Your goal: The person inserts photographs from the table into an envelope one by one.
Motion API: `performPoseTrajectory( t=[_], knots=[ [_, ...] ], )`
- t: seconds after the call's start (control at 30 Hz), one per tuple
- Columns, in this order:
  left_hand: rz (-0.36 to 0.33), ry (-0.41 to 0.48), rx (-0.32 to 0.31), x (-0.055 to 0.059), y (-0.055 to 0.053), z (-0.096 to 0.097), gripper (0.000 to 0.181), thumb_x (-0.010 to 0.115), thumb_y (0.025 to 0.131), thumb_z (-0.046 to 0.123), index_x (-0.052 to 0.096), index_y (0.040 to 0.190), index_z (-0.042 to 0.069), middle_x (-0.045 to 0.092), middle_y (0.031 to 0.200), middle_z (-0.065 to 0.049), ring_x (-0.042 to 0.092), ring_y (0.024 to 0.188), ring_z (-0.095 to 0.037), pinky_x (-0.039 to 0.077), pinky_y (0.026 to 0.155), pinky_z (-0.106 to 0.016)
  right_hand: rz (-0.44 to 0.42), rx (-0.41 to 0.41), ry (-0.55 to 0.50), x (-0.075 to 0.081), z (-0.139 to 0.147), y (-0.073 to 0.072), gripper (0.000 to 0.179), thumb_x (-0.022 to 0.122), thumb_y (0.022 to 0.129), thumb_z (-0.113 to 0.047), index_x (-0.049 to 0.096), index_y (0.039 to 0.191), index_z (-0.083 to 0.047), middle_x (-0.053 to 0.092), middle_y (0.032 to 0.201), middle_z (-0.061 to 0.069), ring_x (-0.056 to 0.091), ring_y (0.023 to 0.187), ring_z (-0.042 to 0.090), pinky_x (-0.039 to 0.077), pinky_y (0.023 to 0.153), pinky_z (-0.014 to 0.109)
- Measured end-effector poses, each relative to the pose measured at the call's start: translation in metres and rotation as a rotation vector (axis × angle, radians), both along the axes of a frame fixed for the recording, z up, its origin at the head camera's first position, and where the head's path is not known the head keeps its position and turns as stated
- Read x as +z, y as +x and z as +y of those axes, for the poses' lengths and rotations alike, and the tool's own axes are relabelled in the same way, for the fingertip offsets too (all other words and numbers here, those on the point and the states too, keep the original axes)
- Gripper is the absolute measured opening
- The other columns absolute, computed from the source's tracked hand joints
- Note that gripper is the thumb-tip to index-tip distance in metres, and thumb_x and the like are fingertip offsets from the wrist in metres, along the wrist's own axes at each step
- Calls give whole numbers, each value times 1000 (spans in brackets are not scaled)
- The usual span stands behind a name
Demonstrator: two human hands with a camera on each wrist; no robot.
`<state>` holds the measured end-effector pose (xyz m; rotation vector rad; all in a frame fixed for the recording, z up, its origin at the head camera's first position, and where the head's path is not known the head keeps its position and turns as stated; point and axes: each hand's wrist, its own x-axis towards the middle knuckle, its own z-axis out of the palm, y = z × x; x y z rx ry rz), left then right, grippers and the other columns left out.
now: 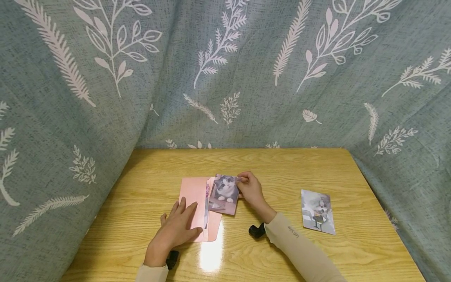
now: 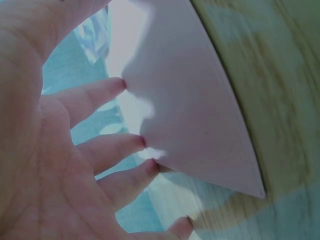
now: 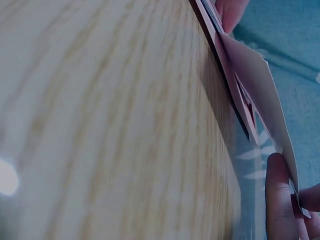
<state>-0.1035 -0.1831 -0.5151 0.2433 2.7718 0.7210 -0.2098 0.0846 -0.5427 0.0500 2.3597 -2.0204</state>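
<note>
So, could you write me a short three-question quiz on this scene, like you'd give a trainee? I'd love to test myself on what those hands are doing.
1. Multiple choice: what does the right hand pinch?
A) a pen
B) a cat photo
C) a mug

2. True or false: the left hand touches the pink envelope.

3. Where does the separate photo lie?

Key:
1. B.
2. True; its fingertips meet the envelope in the left wrist view.
3. On the wooden table, to the person's right, apart from both hands and the envelope.
</note>
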Motion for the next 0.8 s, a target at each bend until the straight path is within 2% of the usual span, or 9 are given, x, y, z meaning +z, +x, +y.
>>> performPoseTrajectory(
  t=[0.8],
  knots=[
    [-3,0,-3,1,1,0,83,78,85,44,41,155,18,15,163,-23,12,148,-46,9,100,-83,-6,46,51,-2,-14,3,22,64,92,2,62,113,0,61,97,14,60,62,14,56,49,31]
  ],
)
